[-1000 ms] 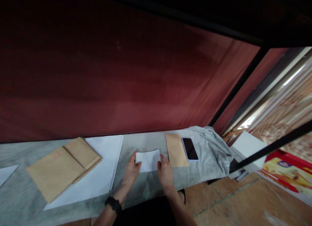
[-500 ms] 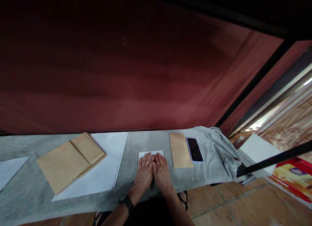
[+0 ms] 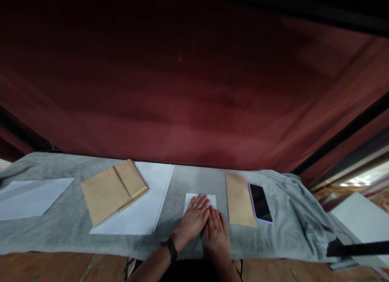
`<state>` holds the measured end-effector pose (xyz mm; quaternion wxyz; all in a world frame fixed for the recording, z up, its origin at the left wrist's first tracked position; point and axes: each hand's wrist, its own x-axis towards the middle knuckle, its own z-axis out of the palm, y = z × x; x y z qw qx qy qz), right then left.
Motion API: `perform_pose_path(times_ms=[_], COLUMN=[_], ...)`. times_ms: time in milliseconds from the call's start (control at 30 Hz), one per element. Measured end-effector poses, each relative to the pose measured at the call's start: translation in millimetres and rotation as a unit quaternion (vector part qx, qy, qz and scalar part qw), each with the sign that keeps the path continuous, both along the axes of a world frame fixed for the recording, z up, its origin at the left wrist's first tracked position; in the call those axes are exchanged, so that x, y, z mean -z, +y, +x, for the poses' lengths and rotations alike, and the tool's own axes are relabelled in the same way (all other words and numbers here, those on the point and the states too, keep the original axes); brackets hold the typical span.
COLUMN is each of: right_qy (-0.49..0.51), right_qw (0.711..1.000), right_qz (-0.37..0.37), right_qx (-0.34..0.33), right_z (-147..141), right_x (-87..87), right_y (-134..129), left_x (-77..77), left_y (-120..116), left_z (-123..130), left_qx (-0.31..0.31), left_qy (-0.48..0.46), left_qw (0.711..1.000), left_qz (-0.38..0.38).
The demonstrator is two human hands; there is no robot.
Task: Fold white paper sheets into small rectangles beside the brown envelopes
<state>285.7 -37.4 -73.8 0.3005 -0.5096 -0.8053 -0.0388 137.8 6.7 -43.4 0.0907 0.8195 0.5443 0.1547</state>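
Observation:
A small piece of white paper (image 3: 209,199), perhaps folded, lies on the grey cloth in front of me, largely covered by my hands. My left hand (image 3: 195,217) rests flat on it, fingers stretched out and pointing away to the upper right. Just beside it, my right hand (image 3: 217,233) lies palm down, fingers outstretched, on the paper's near right part. The fingertips of the two hands meet or slightly overlap. Right of the hands lies a single brown envelope (image 3: 241,200), and beyond that a phone (image 3: 260,202) with a dark screen and a pale purple edge.
The table (image 3: 67,233) is draped in grey cloth. To the left, brown envelopes (image 3: 106,191) lie on large white sheets (image 3: 136,219), with another white sheet (image 3: 33,197) farther left. A dark red fabric wall (image 3: 182,124) rises behind. Dark poles (image 3: 343,130) stand on the right.
My left hand has shifted across the paper towards the upper right, and my right hand now sits lower beside it. The view has turned left, showing more of the table's left end.

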Motion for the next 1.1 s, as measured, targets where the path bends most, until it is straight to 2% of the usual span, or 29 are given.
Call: perform_pose_path(times_ms=[67,133,333,433,667,900,1100], right_qy=[-0.01,-0.027,-0.094,-0.077,-0.014,-0.034,-0.042], right_qw=[1.0,0.999,0.995,0.996,0.999,0.999,0.998], right_qz=[0.011,0.012,-0.006,-0.005,0.019,0.001,-0.009], right_qx=[-0.013,-0.02,-0.041,-0.046,-0.024,0.017,0.039], right_z=[3,6,18,24,23,17,14], right_x=[3.2,3.3,-5.8,-6.3,0.6,-4.8,-3.7], right_y=[-5,-8,-15,-15,-15,-16,-11], left_x=[-6.2,-10.0,-14.9,-15.1,-0.1,16.4,14.0], left_y=[1,1,4,3,-17,-38,-45], left_z=[4,6,5,-2,-30,-54,-60], left_qx=[0.048,0.062,0.044,0.023,-0.051,-0.111,-0.112], left_qy=[-0.018,-0.026,-0.018,-0.007,0.024,0.04,0.033], left_qw=[0.999,0.998,0.999,1.0,0.997,0.988,0.987], left_qz=[0.006,0.017,0.014,0.017,0.049,0.101,0.106])
